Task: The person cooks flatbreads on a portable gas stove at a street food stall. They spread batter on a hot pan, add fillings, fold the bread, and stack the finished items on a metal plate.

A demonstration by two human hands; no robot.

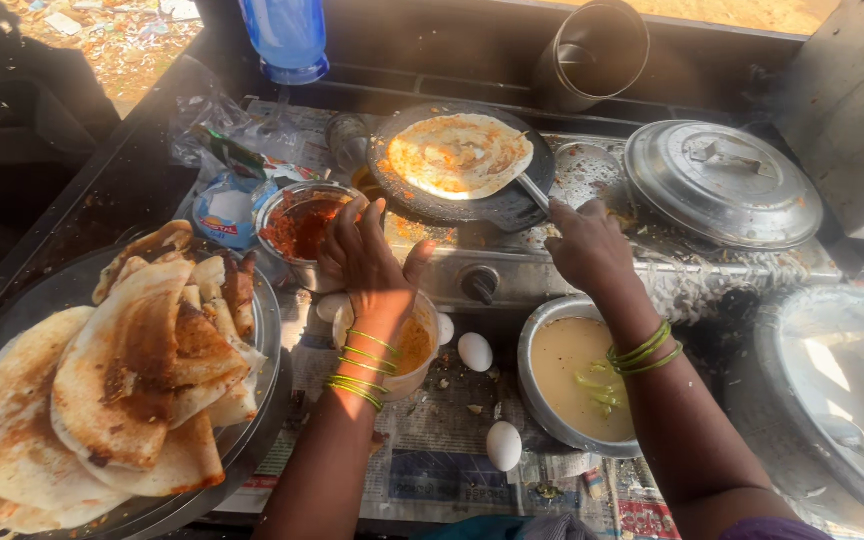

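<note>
The right hand is closing around the handle of a flat metal spatula, and the thin blade is sliding under the edge of the round dosa that is cooking on the black pan in the upper middle of the frame. The left hand is holding nothing; its fingers are spreading wide open over the steel bowl of red chutney, just left of the pan. To do this step well, the spatula should be staying flat and low, so it is going under the dosa and not poking a hole in it. Pushing slowly around the edge looks wise, because the dosa looks thin and could tear. The pan is sitting on the gas stove, so the open hand should be keeping away from the hot rim. Near the bottom of the frame, a bowl of pale batter is sitting under the right wrist, so that arm should be lifting high enough not to dip in. Three white eggs are lying on the newspaper on the desk and could be rolling if bumped. A big plate of cooked dosas is filling the lower left of the frame.
</note>
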